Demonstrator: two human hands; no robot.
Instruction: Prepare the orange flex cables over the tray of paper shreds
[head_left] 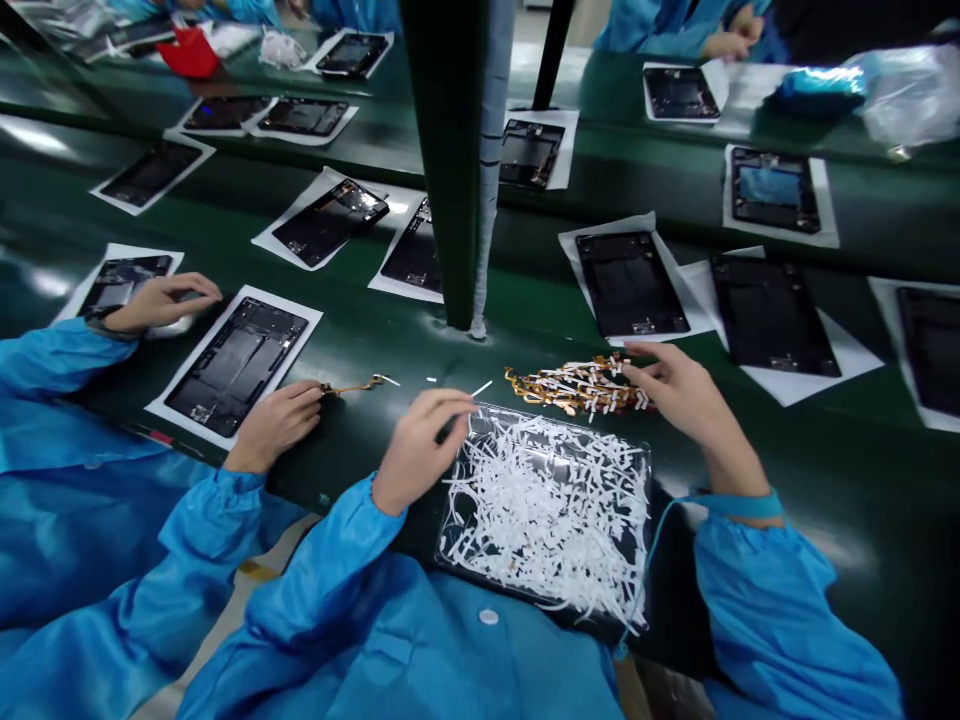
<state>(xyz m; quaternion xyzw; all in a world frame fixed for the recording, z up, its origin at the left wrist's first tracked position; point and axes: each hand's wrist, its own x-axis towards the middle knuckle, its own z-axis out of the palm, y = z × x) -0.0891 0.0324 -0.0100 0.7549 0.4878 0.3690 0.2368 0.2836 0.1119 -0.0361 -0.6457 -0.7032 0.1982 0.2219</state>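
My left hand (424, 445) is closed in a pinch at the far left corner of a clear tray (646, 500). A thin white strip (484, 388) sticks out from its fingertips. Many loose white strips (540, 510) fill the tray. My right hand (679, 395) reaches over the right end of a pile of orange flex cables (577, 385) with white tabs, its fingers apart and their tips at the pile. Whether those fingertips touch a cable is hard to make out. A blue wrist strap (739, 505) with a cord circles my right wrist.
At left, a co-worker's hand (281, 425) holds a flex cable (352, 387) beside a black tablet housing (236, 365) on white paper. More housings (630, 285) lie across the green bench. A dark post (450, 170) rises ahead. Plastic bags (915, 95) lie far right.
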